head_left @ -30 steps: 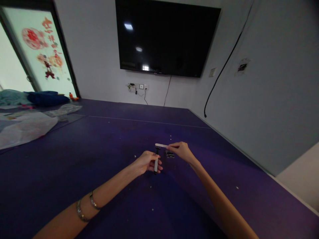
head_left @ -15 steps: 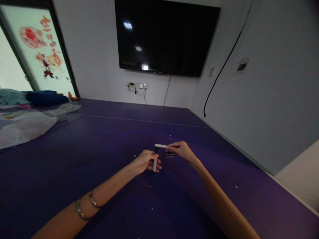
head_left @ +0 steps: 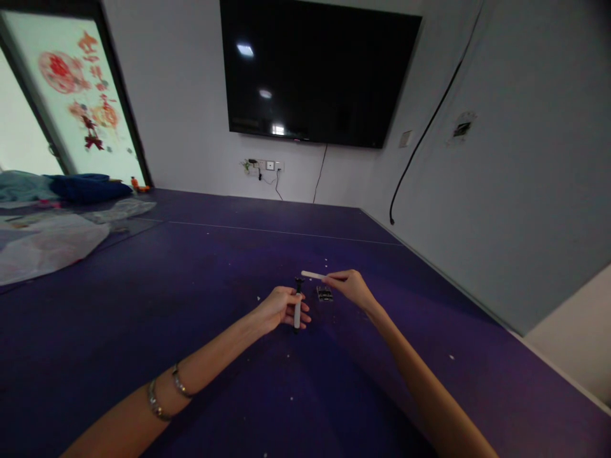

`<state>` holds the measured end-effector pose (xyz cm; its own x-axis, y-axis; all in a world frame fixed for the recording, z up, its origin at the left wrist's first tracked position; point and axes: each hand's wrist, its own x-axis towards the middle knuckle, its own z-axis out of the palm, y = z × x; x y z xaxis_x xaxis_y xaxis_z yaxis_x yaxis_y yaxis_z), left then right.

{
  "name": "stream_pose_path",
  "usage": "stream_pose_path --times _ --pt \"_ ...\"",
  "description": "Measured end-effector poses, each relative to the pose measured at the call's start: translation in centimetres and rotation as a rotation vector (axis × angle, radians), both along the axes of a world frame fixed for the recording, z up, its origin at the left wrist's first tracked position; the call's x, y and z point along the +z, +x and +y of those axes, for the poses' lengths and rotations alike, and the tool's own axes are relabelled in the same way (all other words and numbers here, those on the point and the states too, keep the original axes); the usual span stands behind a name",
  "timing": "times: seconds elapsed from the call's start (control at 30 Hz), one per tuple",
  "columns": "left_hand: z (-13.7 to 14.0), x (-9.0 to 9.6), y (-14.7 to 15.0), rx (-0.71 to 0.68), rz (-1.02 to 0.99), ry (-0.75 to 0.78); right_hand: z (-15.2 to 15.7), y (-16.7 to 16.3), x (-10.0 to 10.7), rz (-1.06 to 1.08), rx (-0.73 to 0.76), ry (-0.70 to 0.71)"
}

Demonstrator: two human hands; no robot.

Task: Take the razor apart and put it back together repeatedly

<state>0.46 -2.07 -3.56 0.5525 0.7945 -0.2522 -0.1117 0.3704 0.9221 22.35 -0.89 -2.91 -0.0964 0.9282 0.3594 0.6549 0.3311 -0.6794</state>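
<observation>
My left hand (head_left: 286,308) is closed around a slim white-and-black stick (head_left: 297,315), held nearly upright. Its dark upper end (head_left: 299,281) widens into a small T shape above my fingers. In a pinch, my right hand (head_left: 351,285) holds a flat white strip (head_left: 312,275) by its right end, the free end pointing left. A small gap separates the strip from the dark top of the stick. Just below my right fingers, a small black-and-silver piece (head_left: 324,294) lies on the purple surface (head_left: 214,356); its kind is too small to tell.
Clear plastic sheeting (head_left: 52,245) and dark blue cloth (head_left: 88,187) lie at the far left. Small white specks dot the surface. A black cable (head_left: 422,137) hangs along the right wall, and a large television (head_left: 319,70) is mounted on the back wall.
The white strip has come away from the dark top of the stick and shifted slightly up and right with my right hand. My left hand is nearly still.
</observation>
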Motion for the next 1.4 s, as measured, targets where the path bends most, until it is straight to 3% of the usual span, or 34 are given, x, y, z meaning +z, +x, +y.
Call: stream_pose_path --times 0.2,0.37,0.57,0.77,0.97,1.13,1.3,1.4 --pt "0.0 0.2 0.0 0.025 0.008 -0.031 0.0 0.1 -0.3 0.075 0.126 -0.023" --pt "-0.3 0.7 0.2 0.023 0.013 -0.043 0.2 0.4 -0.5 0.098 -0.006 0.002" --pt "-0.4 0.9 0.3 0.052 0.015 -0.068 -0.1 0.5 -0.3 0.089 0.153 -0.029" --pt "-0.5 1.0 0.4 0.021 -0.004 -0.093 0.3 1.1 -0.3 0.052 0.02 0.026" --pt "-0.5 0.9 0.4 0.01 -0.029 -0.088 0.0 0.9 0.3 0.029 0.132 0.005" --pt "-0.7 1.0 0.4 -0.001 -0.006 -0.063 0.2 1.0 -0.1 0.01 -0.027 0.052" --pt "-0.7 0.9 0.4 0.018 0.026 -0.04 -0.4 0.0 0.7 -0.004 0.125 0.034" --pt "-0.6 0.6 0.4 0.008 0.019 -0.033 -0.6 -0.5 1.0 -0.026 0.114 0.035"
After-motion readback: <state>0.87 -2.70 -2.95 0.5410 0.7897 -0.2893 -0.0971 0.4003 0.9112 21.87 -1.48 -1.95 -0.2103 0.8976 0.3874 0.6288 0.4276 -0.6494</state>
